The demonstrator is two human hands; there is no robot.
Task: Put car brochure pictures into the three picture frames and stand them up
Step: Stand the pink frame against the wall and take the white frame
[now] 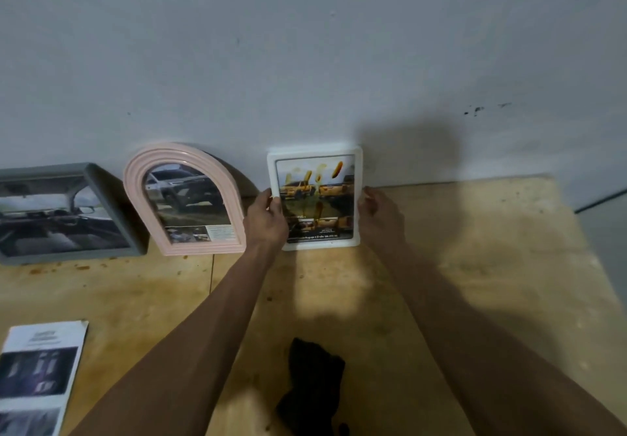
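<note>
Head view: at centre, the left hand (268, 216) and right hand (378, 211) pinch the side edges of the white frame (315, 198), propping it against the wall (305, 62). The grey frame (64, 215) and pink frame (185, 198), at left, already stand filled; the task looks nearly finished.

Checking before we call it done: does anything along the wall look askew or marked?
Yes. The pink arched plastic frame leans tilted to the left rather than square. The white rectangular frame, held by the left hand and right hand, shows yellowish smears across its front.
</note>
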